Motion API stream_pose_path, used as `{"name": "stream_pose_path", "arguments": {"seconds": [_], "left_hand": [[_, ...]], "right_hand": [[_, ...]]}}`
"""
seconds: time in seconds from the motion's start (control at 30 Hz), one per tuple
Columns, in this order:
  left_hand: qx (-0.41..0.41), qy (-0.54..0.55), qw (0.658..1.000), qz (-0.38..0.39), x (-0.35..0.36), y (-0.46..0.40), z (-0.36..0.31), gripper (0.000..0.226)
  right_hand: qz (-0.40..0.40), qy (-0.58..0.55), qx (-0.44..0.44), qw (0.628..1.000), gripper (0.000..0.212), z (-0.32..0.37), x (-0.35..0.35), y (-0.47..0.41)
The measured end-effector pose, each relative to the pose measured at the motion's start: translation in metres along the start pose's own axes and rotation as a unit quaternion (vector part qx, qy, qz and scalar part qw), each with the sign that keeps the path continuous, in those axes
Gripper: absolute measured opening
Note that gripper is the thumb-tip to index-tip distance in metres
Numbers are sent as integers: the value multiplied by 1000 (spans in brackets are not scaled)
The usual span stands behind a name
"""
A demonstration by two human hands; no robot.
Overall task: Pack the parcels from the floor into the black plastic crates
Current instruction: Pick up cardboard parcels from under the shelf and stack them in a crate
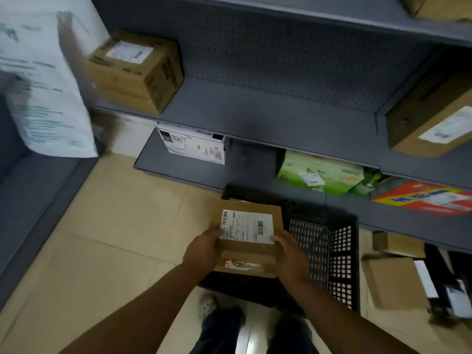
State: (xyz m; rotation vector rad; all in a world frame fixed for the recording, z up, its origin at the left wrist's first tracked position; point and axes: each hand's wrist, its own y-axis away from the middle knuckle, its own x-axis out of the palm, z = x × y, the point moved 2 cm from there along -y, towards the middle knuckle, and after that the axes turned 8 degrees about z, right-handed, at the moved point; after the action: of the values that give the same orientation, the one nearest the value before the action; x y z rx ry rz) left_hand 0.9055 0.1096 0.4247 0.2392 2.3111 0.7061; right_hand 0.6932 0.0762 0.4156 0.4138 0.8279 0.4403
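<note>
Above the black perforated plastic crate we grip the flat brown cardboard parcel with white label, left hand and right hand clamping its near corners; lower it level into the crate's open floor.

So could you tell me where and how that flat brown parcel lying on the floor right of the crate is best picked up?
Grip the flat parcel by its two long edges, coming from above. It lies flat on the floor, broad face up, so only the edges give purchase. Its right edge sits close to dark items, so the near-left corner beside the crate is freer to lift first.
</note>
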Motion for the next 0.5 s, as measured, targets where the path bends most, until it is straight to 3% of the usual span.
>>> {"name": "stream_pose_path", "arguments": {"seconds": [0.17,0.5], "left_hand": [[-1,5,999,54,14,-50,40,23],[-48,2,997,68,84,-180,107,34]], "right_hand": [[11,-19,60,998,33,-17,43,-30],[51,-33,121,991,49,-95,114,-146]]}}
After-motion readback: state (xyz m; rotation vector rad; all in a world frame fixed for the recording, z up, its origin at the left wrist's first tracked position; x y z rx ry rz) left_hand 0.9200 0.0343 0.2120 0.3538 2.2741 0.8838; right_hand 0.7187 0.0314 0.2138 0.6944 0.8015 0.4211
